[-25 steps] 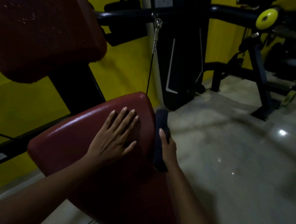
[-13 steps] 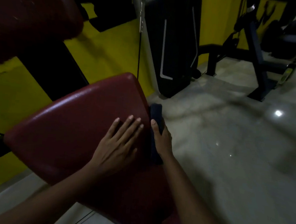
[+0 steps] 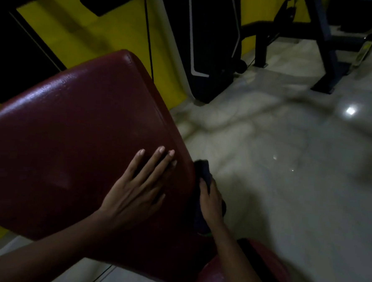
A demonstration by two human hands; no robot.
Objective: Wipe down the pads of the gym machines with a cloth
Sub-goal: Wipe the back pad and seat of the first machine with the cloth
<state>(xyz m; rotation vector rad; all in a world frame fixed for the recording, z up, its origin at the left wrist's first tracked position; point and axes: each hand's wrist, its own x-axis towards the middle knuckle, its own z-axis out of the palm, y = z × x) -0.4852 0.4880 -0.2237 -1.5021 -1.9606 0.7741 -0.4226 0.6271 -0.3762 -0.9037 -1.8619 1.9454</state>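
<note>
so the dark cloth [image 3: 202, 174] is bunched up against the right-hand edge of the big red pad [image 3: 76, 138], about two thirds of the way down that side; the right hand [image 3: 211, 200] lies over it and presses it onto the pad's side, with the fingers wrapping past the edge out of sight, so it looks like it's gripping the cloth but i can't see the fingertips; a bit of the cloth sticks out above the hand and a bit more hangs below the wrist

the left hand [image 3: 134, 194] is flat on top of the pad just beside the right one, fingers [image 3: 157, 161] straight and a little spread, pointing up and away, holding nothing, just resting there; the pad itself is tilted, shiny along its upper left edge, pretty dim everywhere else

further out: a second reddish pad [image 3: 244, 273] pokes in at the bottom right, under the right forearm; behind the big pad there's a yellow wall [image 3: 113, 36] with a thin black cable [image 3: 148, 42] running down in front of it; right of that stands a black weight stack cover [image 3: 208, 44] with a pale outline; pale glossy floor [image 3: 288, 169] with a bright light reflection on it, and a dark machine frame [image 3: 329, 62] standing at the top right
</note>
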